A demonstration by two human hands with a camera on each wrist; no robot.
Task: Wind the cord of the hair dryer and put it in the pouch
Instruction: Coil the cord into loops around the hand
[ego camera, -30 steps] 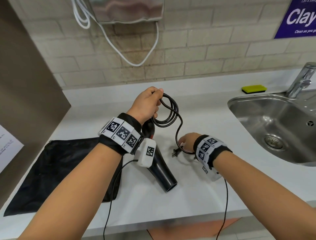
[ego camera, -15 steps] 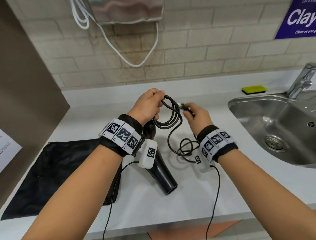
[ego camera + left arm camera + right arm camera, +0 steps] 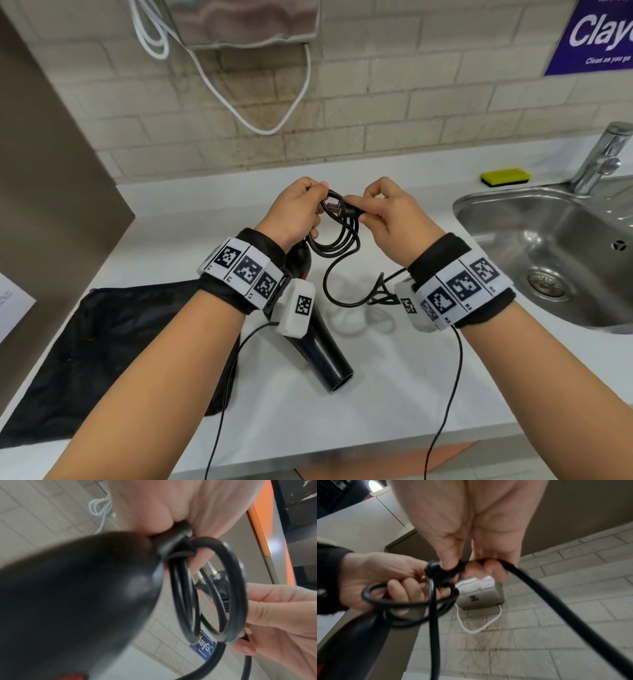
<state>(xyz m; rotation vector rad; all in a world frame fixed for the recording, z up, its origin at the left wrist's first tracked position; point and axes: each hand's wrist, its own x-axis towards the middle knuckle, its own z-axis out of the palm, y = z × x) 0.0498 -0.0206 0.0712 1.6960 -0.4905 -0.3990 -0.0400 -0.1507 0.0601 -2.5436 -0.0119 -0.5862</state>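
Observation:
A black hair dryer (image 3: 322,356) hangs nozzle-down over the white counter, its rear end filling the left wrist view (image 3: 72,595). My left hand (image 3: 294,212) grips its handle together with several coiled loops of the black cord (image 3: 339,240). My right hand (image 3: 383,209) pinches the plug (image 3: 337,209) at the cord's end, right beside the coil and the left fingers. A slack stretch of cord (image 3: 342,291) droops below the hands. The black pouch (image 3: 113,346) lies flat on the counter at the left, partly hidden by my left forearm.
A steel sink (image 3: 555,253) with a tap (image 3: 603,154) lies at the right, a yellow sponge (image 3: 505,176) behind it. A wall unit with a white cable (image 3: 239,102) hangs above. A brown panel (image 3: 51,171) stands at the left. The counter's front edge (image 3: 342,452) is near.
My right hand has lifted the plug from the counter up to the coil held by my left hand. The left hand and dryer have stayed in place.

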